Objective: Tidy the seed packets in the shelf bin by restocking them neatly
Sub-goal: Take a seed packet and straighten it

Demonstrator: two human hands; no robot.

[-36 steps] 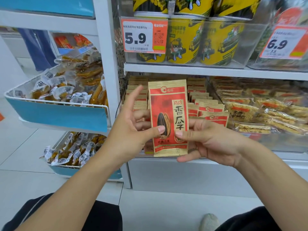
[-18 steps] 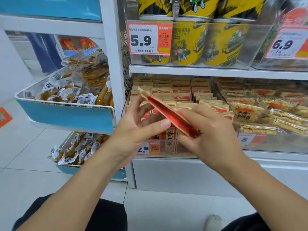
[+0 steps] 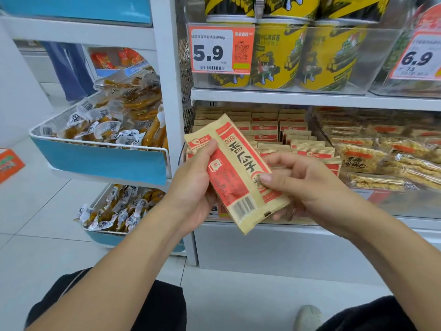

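Seed packet (image 3: 235, 173), red and tan, tilted, before shelf bin (image 3: 274, 139) of like packets; left hand (image 3: 193, 185) grip around upper edge, right hand (image 3: 300, 185) grip pinching lower face.

The seed packet (image 3: 235, 174) looked like matt kraft paper with red print. The shelf bin (image 3: 372, 206) was clear glossy plastic. The snack wrappers (image 3: 381, 163) at right shone.

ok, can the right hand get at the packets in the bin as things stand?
Probably not straight away: the right hand pinches the held packet, which the left hand grips too. The path to the bin's packets behind looks open once it lets go.
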